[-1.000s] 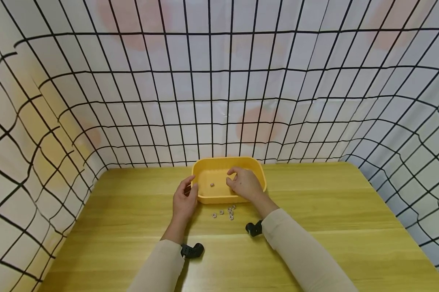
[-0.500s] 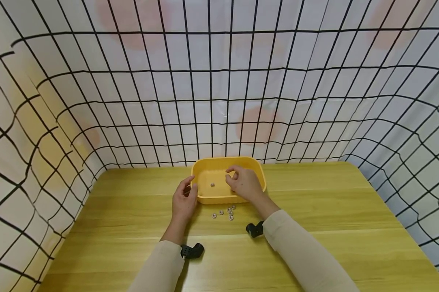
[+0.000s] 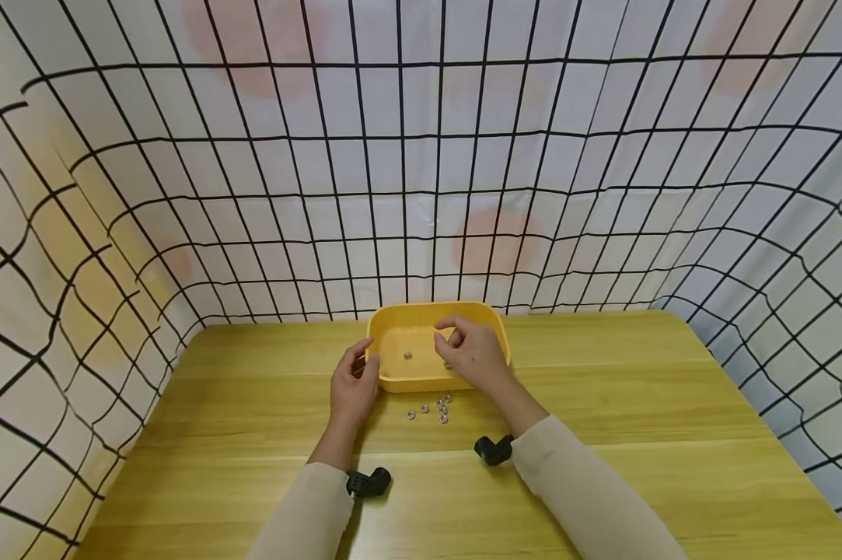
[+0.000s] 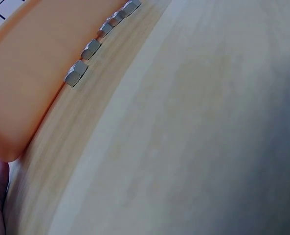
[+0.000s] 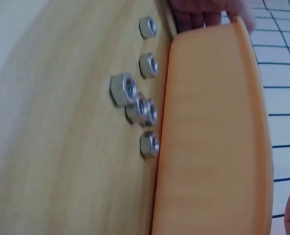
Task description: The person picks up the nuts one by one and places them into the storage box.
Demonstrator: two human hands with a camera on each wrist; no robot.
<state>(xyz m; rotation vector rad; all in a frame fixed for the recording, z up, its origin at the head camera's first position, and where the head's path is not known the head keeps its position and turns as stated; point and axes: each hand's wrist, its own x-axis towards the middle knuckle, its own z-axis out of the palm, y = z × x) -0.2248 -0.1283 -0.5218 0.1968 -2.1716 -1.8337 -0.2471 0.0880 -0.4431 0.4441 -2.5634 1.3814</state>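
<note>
A yellow plastic tray (image 3: pixel 421 383) stands near the table's far edge. My left hand (image 3: pixel 353 389) rests against its left end, fingers loosely bent at the outside of the wall; in the right wrist view that left hand (image 5: pixel 198 11) shows at the tray's far corner. Over the tray's right half hovers my right hand (image 3: pixel 475 356), thumb and forefinger apart in a C shape with nothing visible between them. Inside the tray lie a metal hex nut (image 3: pixel 407 355) and a second nut (image 3: pixel 448 364), partly hidden by the right hand. Several hex nuts (image 5: pixel 147 65) lie on the table before the tray's near wall.
The wooden table (image 3: pixel 602 389) spreads out to both sides and in front. A white curtain with a black grid (image 3: pixel 421 194) closes off the back and sides. Each wrist carries a small black camera (image 3: pixel 368 482).
My right hand has shifted slightly to the right and back, and a nut beneath it in the tray has come into sight. The left hand has stayed at the tray's left end.
</note>
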